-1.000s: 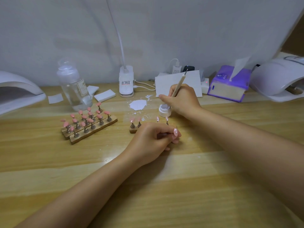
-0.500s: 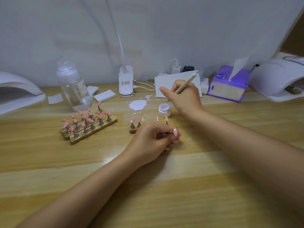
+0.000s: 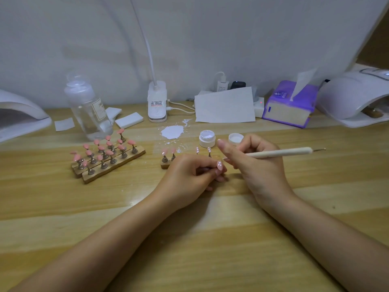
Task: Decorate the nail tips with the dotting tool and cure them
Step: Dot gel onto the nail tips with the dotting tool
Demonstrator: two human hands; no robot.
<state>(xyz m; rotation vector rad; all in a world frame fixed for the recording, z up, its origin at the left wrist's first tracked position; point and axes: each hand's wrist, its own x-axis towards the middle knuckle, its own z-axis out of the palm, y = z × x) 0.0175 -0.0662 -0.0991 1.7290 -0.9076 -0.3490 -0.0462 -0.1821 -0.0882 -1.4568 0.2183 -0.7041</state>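
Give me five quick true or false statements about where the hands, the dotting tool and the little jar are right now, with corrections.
1. The right hand holds the dotting tool. True.
2. The small white jar is capped. False: it stands open, its lid beside it.
3. The left hand holds a pink nail tip. True.
4. The tissue pack is green. False: purple.
5. The dotting tool lies on the table. False: it is held above it.

Striped wooden table [image 3: 231, 260], nail-tip racks [image 3: 109, 163], open jar [image 3: 207, 139], bottle [image 3: 89, 108], tissue pack [image 3: 288, 106], possibly spilled white powder [image 3: 172, 132]
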